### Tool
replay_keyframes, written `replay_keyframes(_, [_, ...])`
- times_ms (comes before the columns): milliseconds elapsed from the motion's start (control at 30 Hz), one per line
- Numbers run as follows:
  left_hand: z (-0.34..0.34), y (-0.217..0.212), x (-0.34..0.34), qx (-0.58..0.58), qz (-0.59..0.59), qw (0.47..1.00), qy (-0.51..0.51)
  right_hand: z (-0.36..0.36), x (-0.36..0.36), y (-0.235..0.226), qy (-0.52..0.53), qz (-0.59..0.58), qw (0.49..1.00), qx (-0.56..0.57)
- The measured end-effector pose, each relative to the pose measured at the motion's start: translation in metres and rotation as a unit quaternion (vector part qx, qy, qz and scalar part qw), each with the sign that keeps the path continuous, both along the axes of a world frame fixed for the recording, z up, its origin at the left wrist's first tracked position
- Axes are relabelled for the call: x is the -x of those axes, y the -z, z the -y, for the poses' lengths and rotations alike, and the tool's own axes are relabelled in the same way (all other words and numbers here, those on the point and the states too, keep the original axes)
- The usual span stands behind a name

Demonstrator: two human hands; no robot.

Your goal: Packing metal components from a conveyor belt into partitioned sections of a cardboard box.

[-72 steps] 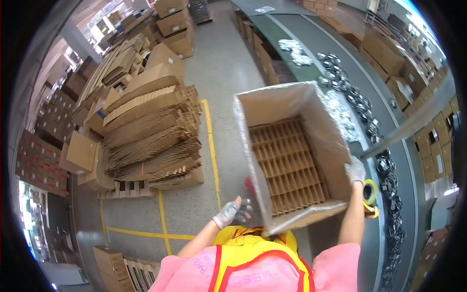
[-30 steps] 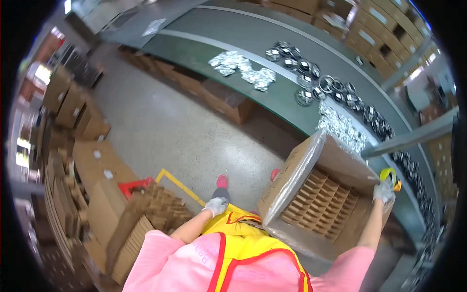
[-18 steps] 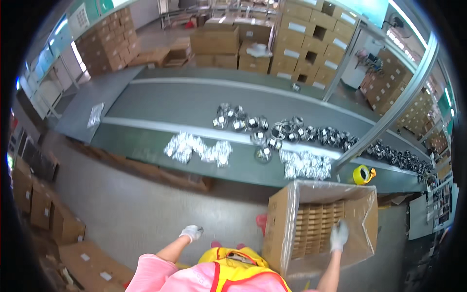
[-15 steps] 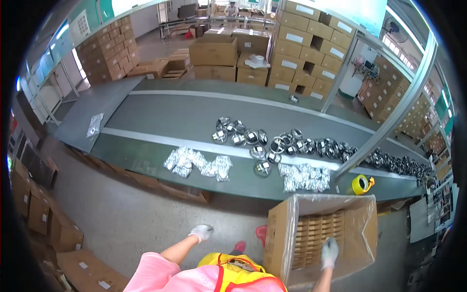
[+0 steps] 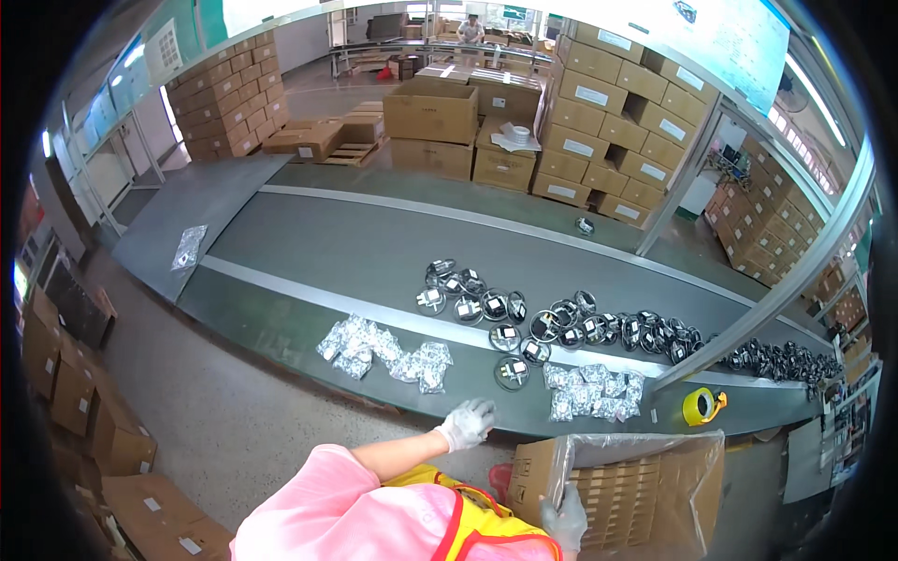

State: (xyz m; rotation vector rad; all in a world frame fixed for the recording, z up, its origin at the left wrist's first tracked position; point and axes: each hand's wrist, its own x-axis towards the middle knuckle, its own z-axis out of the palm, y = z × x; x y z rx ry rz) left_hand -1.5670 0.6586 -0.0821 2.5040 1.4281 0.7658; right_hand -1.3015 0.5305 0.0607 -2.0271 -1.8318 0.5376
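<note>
Closest to you, your right hand (image 5: 563, 520), gloved, is at the left rim of the carton (image 5: 531, 472); the view doesn't show whether its fingers close on that rim. The carton stands by your right side, just in front of the bench (image 5: 281, 337), its top open, with clear film (image 5: 697, 456) over its walls and cardboard dividers (image 5: 619, 500) inside. Your left hand (image 5: 468, 425), also gloved, is near the bench's near edge, fingers loosely spread and slightly bent, with nothing visible in it.

On the bench you have two batches of silvery packets, one to the left (image 5: 354, 346) and one to the right (image 5: 593, 393), with a yellow tape roll (image 5: 698, 408) right of the latter. Between the batches lies a black coil (image 5: 513, 372); more coils (image 5: 645, 332) run off rightward along the belt (image 5: 327, 234). Beyond the belt you face stacked boxes (image 5: 599, 103), an open box (image 5: 430, 112) to their left, and, far back, a person (image 5: 470, 30).
</note>
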Motion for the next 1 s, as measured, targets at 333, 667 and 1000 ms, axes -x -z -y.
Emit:
replay_keyframes(333, [-0.083,0.032,0.045,0.101,-0.155,0.976,0.118,-0.042,0.061,-0.062,0.1,0.078,0.968,-0.218])
replay_keyframes(667, [-0.107,0.039,0.019,-0.006,-0.029,0.986,0.164,-0.113,0.192,-0.226,-0.411,-0.378,0.797,-0.232])
replay_keyframes(1000, [-0.1,0.035,0.023,-0.021,-0.043,0.985,0.166,-0.123,0.241,-0.206,-0.428,-0.155,0.854,-0.253])
